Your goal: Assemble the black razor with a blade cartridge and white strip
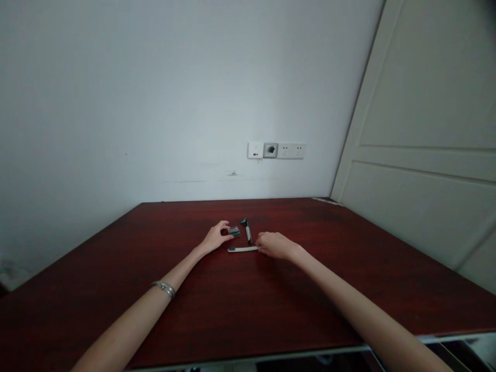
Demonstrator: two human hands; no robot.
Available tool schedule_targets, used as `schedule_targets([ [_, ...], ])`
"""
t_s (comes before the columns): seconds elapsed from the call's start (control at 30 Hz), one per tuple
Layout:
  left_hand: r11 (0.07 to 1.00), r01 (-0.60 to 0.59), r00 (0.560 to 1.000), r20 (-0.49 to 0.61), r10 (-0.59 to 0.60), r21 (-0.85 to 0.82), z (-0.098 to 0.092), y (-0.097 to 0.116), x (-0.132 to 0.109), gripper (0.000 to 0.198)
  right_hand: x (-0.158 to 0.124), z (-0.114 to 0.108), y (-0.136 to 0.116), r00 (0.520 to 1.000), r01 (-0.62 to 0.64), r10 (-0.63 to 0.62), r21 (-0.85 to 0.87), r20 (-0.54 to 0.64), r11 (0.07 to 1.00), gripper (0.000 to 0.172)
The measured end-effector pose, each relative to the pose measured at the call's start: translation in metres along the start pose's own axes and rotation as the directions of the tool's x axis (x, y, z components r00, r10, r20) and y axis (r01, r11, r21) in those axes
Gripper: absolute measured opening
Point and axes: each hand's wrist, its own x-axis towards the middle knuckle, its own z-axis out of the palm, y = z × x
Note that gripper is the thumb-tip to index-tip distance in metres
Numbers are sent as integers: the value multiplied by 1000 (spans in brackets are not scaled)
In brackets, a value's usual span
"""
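Two bare hands reach in over a dark red tabletop [217, 315] from its near edge, working around its middle, roughly halfway between left and right edges.

Left hand [214, 237]: grip pinching a small clear case [235, 232], thumb on the near side, finger on the far side, both at the case's left end. Contents look dark green, too small to make out. Bracelet [165, 288] on that forearm.

Right hand [276, 245]: grip closed, fingertips pinching the right end of a pale stick [243, 249]. Stick runs parallel to the far edge; its dark end points toward the left edge. Exact finger placement partly hidden by the hand.

One razor [248, 233] lies between the two hands, just right of the case, head toward the far edge, handle end toward the near edge, close to the stick.

Pale strip [326, 201] at the far right corner. White wall [116, 103] behind the far edge, with a socket row [276, 150] on it. Panelled door [418, 124] beside the right edge. Dim items show below the near edge, unclear.
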Motion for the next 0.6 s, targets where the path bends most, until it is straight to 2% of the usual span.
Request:
schedule_targets([
  [0.17, 1000, -31, 993, -111, 31, 7, -2, 7, 3, 44, -5, -3, 0, 1000, 23, -23, -1, -18, 1000, 18],
  [0.33, 998, -66, 977, -202, 69, 22, -1, 19, 12, 45, -28, -7, 23, 994, 14, 3, 148, -112, 989, 20],
  [0.4, 995, -96, 974, -200, 102, 41, 2, 27, 16, 45, -44, -7, 38, 985, -58, 89, 203, -146, 978, 22],
  [0.47, 988, -137, 974, -173, 148, 71, 10, 36, 21, 43, -62, -8, 56, 957, -197, 237, 225, -165, 954, 22],
  [0.6, 973, -210, 973, -78, 218, 98, 42, 59, 32, 43, -93, -3, 89, 813, -523, 562, 232, -152, 820, 21],
])
